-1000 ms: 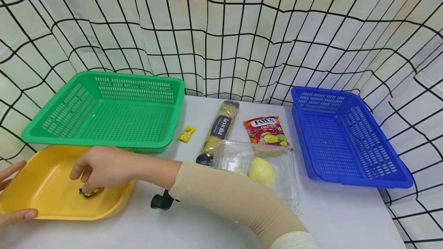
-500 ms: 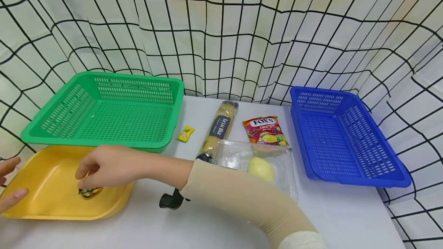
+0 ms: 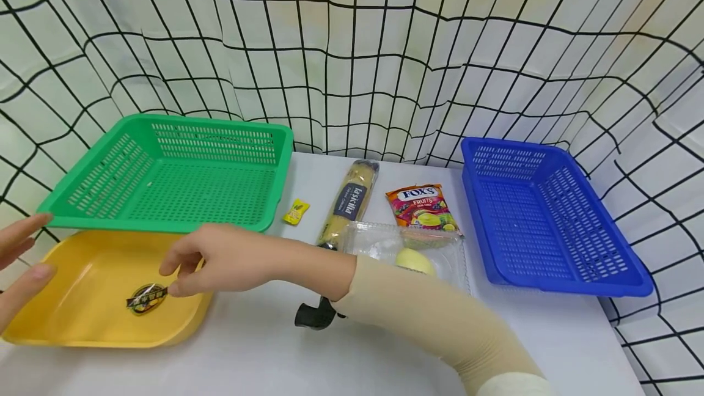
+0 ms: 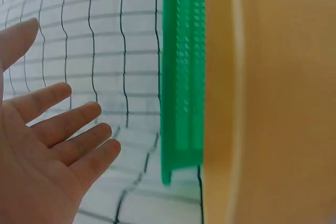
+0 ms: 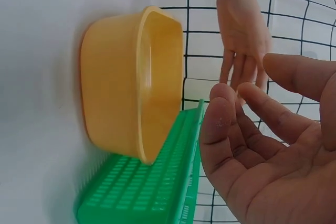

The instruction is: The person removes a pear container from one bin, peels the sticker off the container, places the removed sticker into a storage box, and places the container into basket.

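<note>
Left hand [image 4: 47, 156] is hovering empty, fingers spread, apart from yellow tub [image 3: 82, 322]; dark packet [image 3: 146, 299] is lying on the tub's floor. Green basket [image 3: 165, 225] is sitting just behind. Right hand [image 3: 225, 258] is hanging loosely curled, holding nothing, desk [image 3: 264, 359] stretching nearside. Left wrist view is showing the whole palm; head view is cropping it. Labels reading: "la Sicilia" on long pack [image 3: 350, 203], "FOX'S FRUITS" on pouch [image 3: 422, 208].

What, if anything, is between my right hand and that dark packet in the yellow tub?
Nothing visible. The packet lies uncovered in the open-topped yellow tub, and your right hand is above the tub, just beside it in the head view.
</note>
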Available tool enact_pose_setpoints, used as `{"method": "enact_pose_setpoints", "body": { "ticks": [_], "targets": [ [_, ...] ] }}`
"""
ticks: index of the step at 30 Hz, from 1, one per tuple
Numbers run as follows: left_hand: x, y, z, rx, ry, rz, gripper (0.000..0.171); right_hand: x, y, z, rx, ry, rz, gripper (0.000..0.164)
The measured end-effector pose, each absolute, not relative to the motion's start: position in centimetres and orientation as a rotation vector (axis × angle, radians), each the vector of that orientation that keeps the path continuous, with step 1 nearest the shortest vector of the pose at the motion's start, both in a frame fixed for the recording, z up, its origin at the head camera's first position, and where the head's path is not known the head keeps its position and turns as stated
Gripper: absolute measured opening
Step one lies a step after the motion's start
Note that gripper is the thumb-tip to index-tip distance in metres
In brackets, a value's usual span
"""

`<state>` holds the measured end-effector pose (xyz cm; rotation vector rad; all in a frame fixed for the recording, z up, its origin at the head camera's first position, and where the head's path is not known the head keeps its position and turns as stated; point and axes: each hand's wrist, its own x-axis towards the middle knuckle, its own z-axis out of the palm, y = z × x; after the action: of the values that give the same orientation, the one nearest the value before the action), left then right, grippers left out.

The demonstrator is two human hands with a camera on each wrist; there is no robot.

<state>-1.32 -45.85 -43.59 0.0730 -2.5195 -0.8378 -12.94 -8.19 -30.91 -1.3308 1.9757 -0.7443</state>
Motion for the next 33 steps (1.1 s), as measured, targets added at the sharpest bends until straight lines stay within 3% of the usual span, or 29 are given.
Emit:
{"method": "enact_pose_setpoints", "body": {
  "ticks": [5,15,23,33],
  "targets": [
    [-1.5,-36.3,-35.8,-0.170,-2.342,-0.972,0.061,-13.1,-5.1,-31.0,-1.337,1.957,-0.834,0.033],
    [-3.4,-28.1,-31.4,-0.516,-2.235,-1.130,0.054,-13.3,1.9,-31.9,-1.196,1.973,-1.064,0.030],
    [-4.1,-21.4,-31.0,-0.619,-2.292,-1.304,0.066,-12.7,7.6,-32.7,-1.012,2.072,-1.199,0.033],
    [-6.2,-14.4,-36.4,-0.629,-2.520,-1.488,0.056,-11.3,15.0,-34.3,-0.751,2.266,-1.395,0.044]
  ]
}}
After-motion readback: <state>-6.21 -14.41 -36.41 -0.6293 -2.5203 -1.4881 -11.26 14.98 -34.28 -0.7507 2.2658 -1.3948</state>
